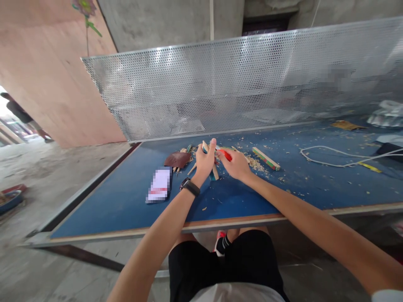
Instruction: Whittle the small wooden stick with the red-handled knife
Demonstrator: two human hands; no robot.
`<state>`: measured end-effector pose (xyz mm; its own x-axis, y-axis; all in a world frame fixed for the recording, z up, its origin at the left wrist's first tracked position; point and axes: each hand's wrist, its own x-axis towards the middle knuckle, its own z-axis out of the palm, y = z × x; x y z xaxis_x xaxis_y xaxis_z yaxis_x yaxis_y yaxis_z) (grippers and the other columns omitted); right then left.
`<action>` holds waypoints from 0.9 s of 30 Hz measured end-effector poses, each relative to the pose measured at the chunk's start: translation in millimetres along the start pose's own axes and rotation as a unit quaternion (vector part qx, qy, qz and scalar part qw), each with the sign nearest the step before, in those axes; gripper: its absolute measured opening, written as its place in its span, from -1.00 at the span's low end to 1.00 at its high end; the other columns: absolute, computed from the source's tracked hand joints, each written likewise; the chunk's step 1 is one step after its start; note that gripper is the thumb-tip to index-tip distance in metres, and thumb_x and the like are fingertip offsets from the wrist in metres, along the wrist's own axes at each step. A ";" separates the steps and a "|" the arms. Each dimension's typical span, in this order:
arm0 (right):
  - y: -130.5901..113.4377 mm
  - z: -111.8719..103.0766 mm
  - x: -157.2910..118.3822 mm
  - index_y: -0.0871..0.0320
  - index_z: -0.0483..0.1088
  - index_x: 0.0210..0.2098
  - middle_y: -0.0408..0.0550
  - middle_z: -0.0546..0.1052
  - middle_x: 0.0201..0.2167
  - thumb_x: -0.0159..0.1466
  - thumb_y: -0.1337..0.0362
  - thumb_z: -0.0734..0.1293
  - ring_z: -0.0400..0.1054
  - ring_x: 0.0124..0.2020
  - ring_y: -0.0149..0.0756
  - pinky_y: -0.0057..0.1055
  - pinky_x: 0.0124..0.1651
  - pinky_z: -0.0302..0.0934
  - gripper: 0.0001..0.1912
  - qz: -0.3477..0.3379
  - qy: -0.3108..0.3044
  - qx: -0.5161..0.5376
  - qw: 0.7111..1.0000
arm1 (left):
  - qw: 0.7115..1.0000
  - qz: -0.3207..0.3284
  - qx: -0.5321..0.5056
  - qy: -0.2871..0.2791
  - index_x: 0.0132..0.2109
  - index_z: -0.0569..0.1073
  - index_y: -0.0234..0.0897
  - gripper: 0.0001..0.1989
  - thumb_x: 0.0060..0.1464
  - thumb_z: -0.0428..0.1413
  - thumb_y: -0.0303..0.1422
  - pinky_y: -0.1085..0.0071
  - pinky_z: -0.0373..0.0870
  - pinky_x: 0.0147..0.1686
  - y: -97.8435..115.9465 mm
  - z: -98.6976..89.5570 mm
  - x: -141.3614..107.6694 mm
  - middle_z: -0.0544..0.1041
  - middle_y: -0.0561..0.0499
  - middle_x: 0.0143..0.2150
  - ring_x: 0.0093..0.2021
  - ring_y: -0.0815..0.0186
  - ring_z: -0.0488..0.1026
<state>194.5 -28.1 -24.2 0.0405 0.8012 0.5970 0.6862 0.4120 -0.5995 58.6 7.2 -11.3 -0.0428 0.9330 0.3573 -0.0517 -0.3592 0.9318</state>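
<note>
So the left hand (204, 162) was closed round a wood stick (215, 173), thumb up along it, and the right hand (236, 165) was wrapped round a red-handled tool (226, 154), looked like a small knife. The stick sat between the two hands, slanting from about 11 o'clock to 5, over the blue surface (126, 205).

Biggest worry for me was that left thumb, right by the tool's working end. If the edge had caught a knot or the push had been too hard, it could've skipped straight into it. Couldn't see a clamp on the stick, so a loose left grip might've let it roll, and then the cut goes too deep.

Shavings (256, 164) lay at 3 o'clock from the hands, with a painted stick (266, 159) just beyond; loose bits under a wrist could make it slide, I reckon. A brown curved piece (178, 159) was at 9 and a phone (160, 184) at 8, near enough for an elbow bump or a scratch.
</note>
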 end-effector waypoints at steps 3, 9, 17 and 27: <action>5.2 -8.9 5.8 0.02 0.46 -0.36 0.00 0.56 -0.45 0.46 -0.29 0.18 0.43 -0.37 -0.08 -0.22 -0.30 0.12 -0.42 0.008 -0.005 -0.005 1.000 | 1.000 -0.001 -0.019 -0.024 -0.25 0.21 -0.14 -0.42 0.21 0.12 0.28 0.45 0.39 -0.58 -4.5 -0.8 2.7 0.26 0.20 -0.52 -0.61 0.44 0.29; 21.4 -17.2 14.6 0.01 0.18 -0.49 -0.10 0.40 -0.56 0.43 -0.41 0.13 0.25 -0.50 -0.23 -0.25 -0.38 -0.01 -0.33 0.021 -0.042 0.028 0.999 | 0.995 0.055 0.067 -0.057 -0.26 0.24 -0.14 -0.48 0.26 0.11 0.21 0.45 0.32 -0.55 -8.5 -6.2 1.2 0.27 0.16 -0.49 -0.57 0.42 0.30; 27.8 -16.9 19.0 0.01 0.17 -0.49 -0.11 0.37 -0.55 0.44 -0.41 0.10 0.23 -0.48 -0.24 -0.24 -0.36 0.02 -0.32 0.020 -0.041 0.063 0.997 | 0.988 0.073 0.064 -0.121 -0.25 0.32 -0.16 -0.59 0.27 0.21 0.05 0.42 0.28 -0.51 -8.2 -10.0 1.5 0.31 0.14 -0.52 -0.55 0.38 0.34; 29.2 -27.1 22.0 0.04 0.47 -0.34 -0.15 0.36 -0.59 0.46 -0.38 0.09 0.31 -0.45 -0.18 -0.27 -0.32 0.08 -0.30 0.017 -0.014 0.092 0.996 | 0.981 -0.004 -0.029 -0.192 -0.01 0.27 -0.11 -0.60 0.31 0.18 0.05 0.44 0.43 -0.51 1.7 -6.3 2.2 0.40 0.23 -0.49 -0.62 0.44 0.36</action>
<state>235.1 -10.2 -14.1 0.0393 0.8266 0.5614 0.5400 0.4552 -0.7079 52.1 8.6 -9.4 0.3364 0.8709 0.3584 -0.1068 -0.3428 0.9333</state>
